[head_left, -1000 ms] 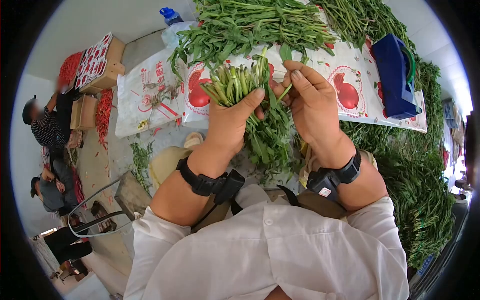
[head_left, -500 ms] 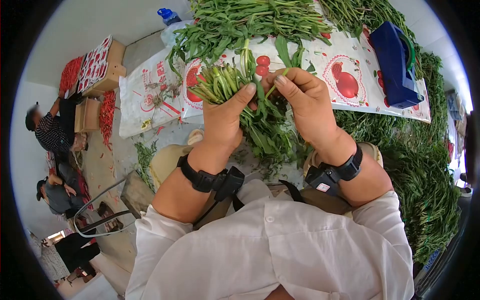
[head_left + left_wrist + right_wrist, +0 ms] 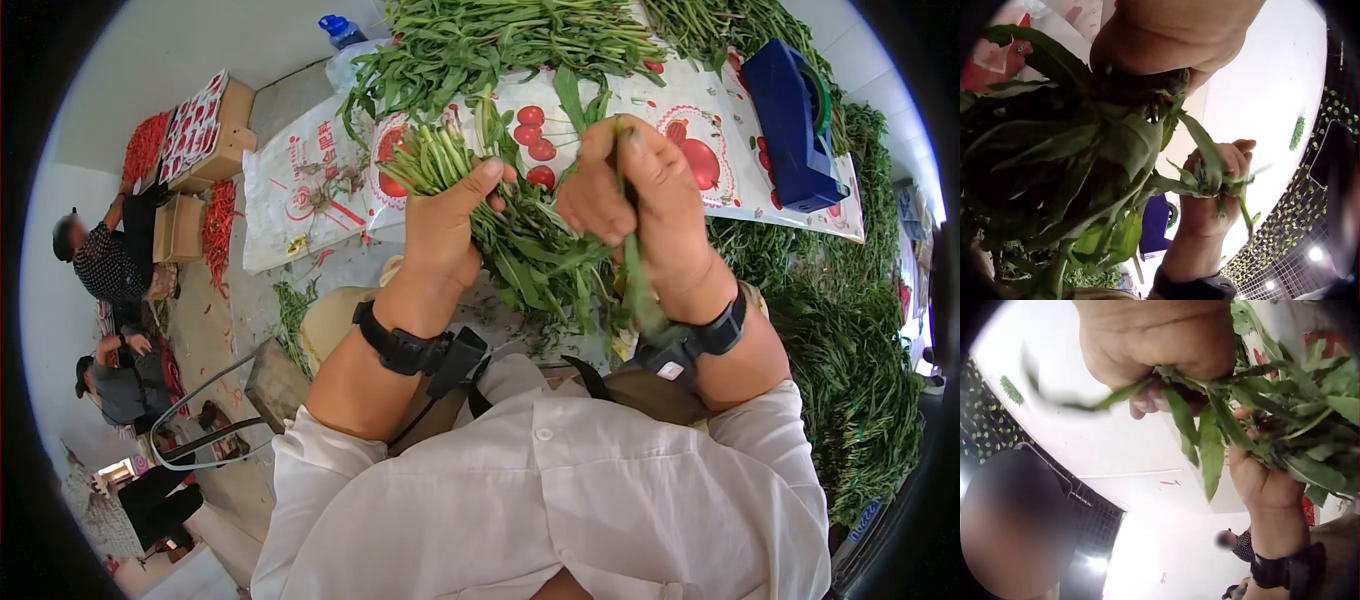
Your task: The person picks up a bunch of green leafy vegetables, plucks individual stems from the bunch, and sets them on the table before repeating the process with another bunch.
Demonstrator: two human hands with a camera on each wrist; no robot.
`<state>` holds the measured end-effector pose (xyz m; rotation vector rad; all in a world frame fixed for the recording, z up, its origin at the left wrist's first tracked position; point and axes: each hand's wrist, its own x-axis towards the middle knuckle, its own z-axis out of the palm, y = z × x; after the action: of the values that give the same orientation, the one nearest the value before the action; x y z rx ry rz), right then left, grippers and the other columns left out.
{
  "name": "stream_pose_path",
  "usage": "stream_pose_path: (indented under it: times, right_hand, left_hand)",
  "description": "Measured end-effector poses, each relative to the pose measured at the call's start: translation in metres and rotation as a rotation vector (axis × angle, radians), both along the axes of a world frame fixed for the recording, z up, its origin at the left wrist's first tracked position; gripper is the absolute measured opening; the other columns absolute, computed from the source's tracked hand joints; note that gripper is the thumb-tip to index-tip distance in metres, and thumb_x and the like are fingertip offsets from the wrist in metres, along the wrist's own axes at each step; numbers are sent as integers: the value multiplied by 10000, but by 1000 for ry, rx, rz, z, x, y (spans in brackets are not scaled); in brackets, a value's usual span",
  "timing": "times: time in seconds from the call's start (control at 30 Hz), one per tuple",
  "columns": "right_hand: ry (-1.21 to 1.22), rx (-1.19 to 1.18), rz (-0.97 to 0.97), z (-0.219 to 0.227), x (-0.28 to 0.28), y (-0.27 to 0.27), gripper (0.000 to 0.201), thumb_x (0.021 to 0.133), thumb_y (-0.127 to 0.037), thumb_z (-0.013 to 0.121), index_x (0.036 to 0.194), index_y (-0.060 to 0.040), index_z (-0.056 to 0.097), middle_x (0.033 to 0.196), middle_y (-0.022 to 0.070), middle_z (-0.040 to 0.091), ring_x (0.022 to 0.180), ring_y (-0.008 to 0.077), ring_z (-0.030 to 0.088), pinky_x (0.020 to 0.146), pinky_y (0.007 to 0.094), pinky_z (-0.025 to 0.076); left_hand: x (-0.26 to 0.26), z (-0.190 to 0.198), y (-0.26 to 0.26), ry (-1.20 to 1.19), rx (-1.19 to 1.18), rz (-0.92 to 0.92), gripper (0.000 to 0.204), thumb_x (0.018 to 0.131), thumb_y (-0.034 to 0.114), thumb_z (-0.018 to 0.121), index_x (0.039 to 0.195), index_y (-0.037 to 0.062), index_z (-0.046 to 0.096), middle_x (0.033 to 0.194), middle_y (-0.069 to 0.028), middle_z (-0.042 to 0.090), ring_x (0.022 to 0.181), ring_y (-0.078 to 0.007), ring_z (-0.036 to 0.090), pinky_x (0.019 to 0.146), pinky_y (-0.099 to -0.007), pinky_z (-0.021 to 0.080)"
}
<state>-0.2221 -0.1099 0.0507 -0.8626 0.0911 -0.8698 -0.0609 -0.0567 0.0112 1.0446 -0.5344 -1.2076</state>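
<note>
My left hand (image 3: 440, 230) grips a bundle of leafy green stems (image 3: 435, 160), thumb across it. The cut ends point up and away, and the leaves (image 3: 530, 265) hang below toward my lap. To the right of the bundle, my right hand (image 3: 655, 205) has its fingers curled around a single leafy stem. Its leaves (image 3: 1210, 450) trail out under the palm in the right wrist view, one of them blurred. Foliage hides most of the left fingers in the left wrist view.
A large pile of the same greens (image 3: 510, 40) lies on the printed table cover (image 3: 735, 200). At the right stands a blue tape dispenser (image 3: 790, 130); more greens (image 3: 840, 380) are heaped beyond it. A blue-capped bottle (image 3: 342, 30) is at the back. Two people sit at the left near red chillies (image 3: 218, 220).
My right hand has moved right, away from the bundle, and turned with the stem in it. The left hand still holds the bundle in nearly the same place.
</note>
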Motion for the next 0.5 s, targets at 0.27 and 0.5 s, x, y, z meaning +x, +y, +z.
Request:
stream_pose_path:
  times: [0.27, 0.5]
  right_hand:
    - [587, -55, -300, -2, 8, -8, 252, 796, -130, 659, 1000, 11, 614, 776, 1, 602, 646, 46, 501, 552, 188, 378]
    - [510, -92, -311, -10, 10, -5, 180, 811, -81, 628, 954, 28, 632, 815, 4, 601, 716, 44, 486, 651, 200, 415]
  left_hand:
    - [-1, -4, 12, -72, -153, -222, 308, 742, 115, 711, 1004, 32, 571, 857, -49, 624, 757, -146, 618, 551, -238, 473]
    - [-8, -10, 12, -27, -88, -133, 250, 767, 116, 680, 973, 29, 568, 889, -77, 616, 724, -159, 587, 561, -255, 460]
